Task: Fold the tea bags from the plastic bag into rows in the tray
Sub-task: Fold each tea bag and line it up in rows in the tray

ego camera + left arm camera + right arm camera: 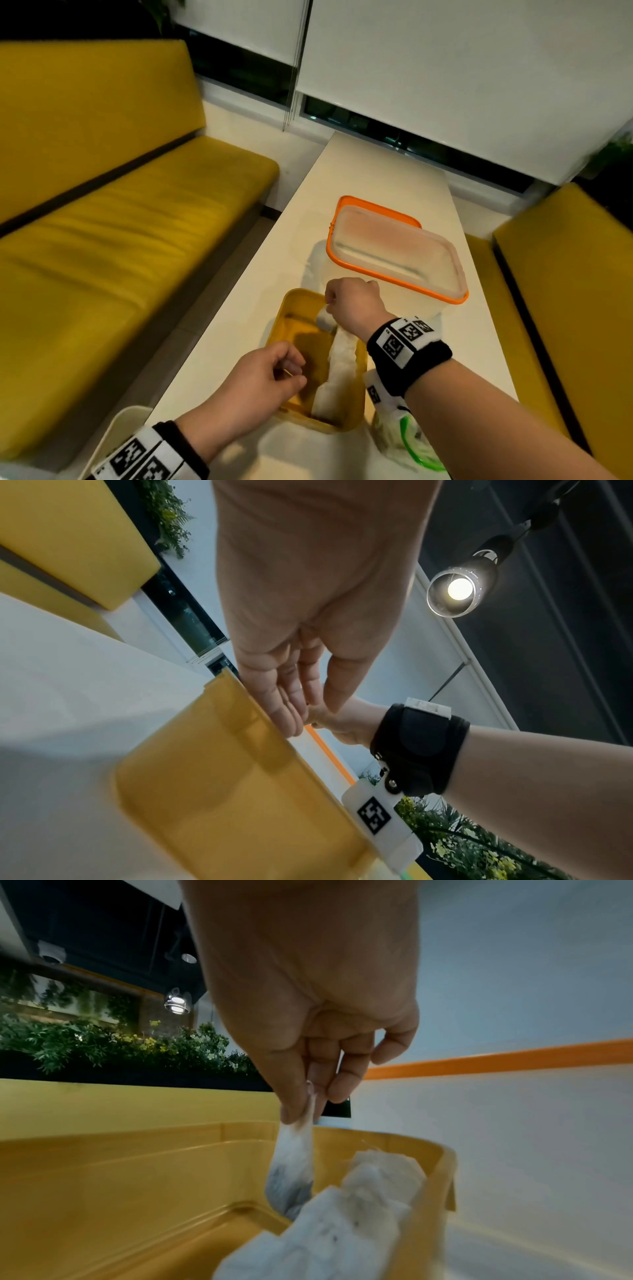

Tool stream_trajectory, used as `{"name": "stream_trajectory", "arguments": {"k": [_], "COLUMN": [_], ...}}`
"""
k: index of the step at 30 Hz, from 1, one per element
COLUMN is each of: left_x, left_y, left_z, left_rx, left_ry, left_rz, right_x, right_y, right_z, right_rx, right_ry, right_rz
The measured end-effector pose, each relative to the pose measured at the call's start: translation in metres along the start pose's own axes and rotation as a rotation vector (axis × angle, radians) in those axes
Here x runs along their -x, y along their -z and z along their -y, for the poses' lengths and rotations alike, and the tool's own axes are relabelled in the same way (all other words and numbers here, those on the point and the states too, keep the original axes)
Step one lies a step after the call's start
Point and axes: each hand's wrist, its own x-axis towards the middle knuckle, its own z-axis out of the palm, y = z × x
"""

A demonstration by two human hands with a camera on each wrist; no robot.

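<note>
The right hand (354, 308) pinches a tea bag (294, 1167) over the yellow tray (284, 315). The left hand (260, 383) hovers loosely curled, holding nothing

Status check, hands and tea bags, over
Right hand pinches a tea bag over the yellow tray. Left hand empty, beside it. One row laid. Nothing blocking.

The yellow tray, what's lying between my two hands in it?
In the head view, bare tray floor in shadow separates the left hand from the right hand; the tea bag row lies alongside.
</note>
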Motion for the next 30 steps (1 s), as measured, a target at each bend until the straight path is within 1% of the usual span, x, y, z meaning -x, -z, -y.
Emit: {"name": "stream_trajectory", "arguments": {"k": [8, 10, 14, 22, 25, 28, 30], "left_x": [-0.003, -0.004, -0.006, -0.008, -0.009, -0.009, -0.009], "left_y": [0.001, 0.001, 0.002, 0.004, 0.005, 0.006, 0.005], "left_z": [0.008, 0.008, 0.009, 0.011, 0.012, 0.013, 0.013], "left_rx": [0.038, 0.054, 0.071, 0.092, 0.092, 0.095, 0.087], "left_ry": [0.029, 0.035, 0.037, 0.021, 0.017, 0.014, 0.009], "left_rz": [0.0, 0.003, 0.016, 0.041, 0.054, 0.049, 0.042], "right_x": [-0.015, -0.017, -0.018, -0.022, -0.023, -0.022, -0.022], "right_y": [-0.001, -0.001, 0.003, 0.003, 0.004, 0.004, 0.005], "right_z": [0.011, 0.015, 0.02, 0.026, 0.027, 0.026, 0.025], "right_rx": [0.287, 0.324, 0.376, 0.434, 0.45, 0.385, 0.343], "right_ry": [0.083, 0.098, 0.096, 0.024, 0.03, 0.052, 0.041], "right_rz": [0.058, 0.064, 0.126, 0.193, 0.188, 0.138, 0.158]}}
